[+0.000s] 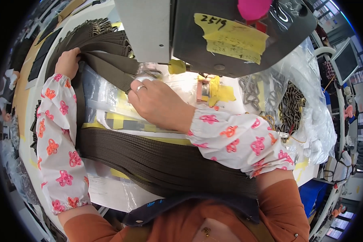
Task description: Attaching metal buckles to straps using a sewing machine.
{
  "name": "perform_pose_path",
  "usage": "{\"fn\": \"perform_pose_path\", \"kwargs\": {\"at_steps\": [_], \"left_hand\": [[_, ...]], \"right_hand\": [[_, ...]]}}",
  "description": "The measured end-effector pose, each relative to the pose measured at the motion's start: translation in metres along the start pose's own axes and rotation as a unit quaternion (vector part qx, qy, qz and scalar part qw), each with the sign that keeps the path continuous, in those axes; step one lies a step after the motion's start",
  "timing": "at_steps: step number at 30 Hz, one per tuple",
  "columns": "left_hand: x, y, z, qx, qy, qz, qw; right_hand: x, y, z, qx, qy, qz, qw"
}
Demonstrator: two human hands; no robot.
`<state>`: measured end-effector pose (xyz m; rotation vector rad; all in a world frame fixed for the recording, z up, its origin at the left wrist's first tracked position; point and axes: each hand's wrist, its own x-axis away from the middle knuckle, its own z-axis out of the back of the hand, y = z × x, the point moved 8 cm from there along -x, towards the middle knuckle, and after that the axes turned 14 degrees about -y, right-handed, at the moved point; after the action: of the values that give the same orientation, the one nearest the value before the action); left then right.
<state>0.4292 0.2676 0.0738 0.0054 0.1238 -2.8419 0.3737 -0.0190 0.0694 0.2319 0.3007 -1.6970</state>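
My left hand (68, 63) is closed at the edge of a fanned bundle of dark olive webbing straps (97, 42), whose far ends carry metal buckles. From there one webbing strap (109, 68) runs slantwise toward my right hand. Thumb and fingers of my right hand (159, 101), with a ring on one finger, pinch that strap's end. A metal buckle (151, 73) shows just beyond the fingers, under the lit sewing machine head (226, 36). Both forearms wear white sleeves with pink and orange flowers.
Before me a thick stack of dark webbing (157, 163) lies across the table. Right of the machine, a clear plastic bag (310, 117) surrounds a pile of metal buckles (291, 107). Yellow tape (226, 93) marks the work surface. A monitor (345, 60) stands at far right.
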Motion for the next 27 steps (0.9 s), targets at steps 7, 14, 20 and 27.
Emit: {"fn": "perform_pose_path", "kwargs": {"at_steps": [7,14,20,27], "left_hand": [[0.011,-0.03,-0.021,-0.053,-0.106,0.193,0.974],[0.032,0.028,0.012,-0.052,0.058,-0.05,0.996],[0.134,0.216,0.056,0.113,0.025,-0.423,0.899],[0.184,0.276,0.025,0.254,-0.224,-0.475,0.812]], "right_hand": [[0.005,0.01,-0.006,0.029,0.041,-0.045,0.998],[0.012,0.005,0.007,0.023,0.042,0.003,0.999],[0.101,0.003,0.052,-0.275,-0.122,-0.063,0.952],[0.196,0.009,0.042,-0.477,-0.273,-0.243,0.799]]}}
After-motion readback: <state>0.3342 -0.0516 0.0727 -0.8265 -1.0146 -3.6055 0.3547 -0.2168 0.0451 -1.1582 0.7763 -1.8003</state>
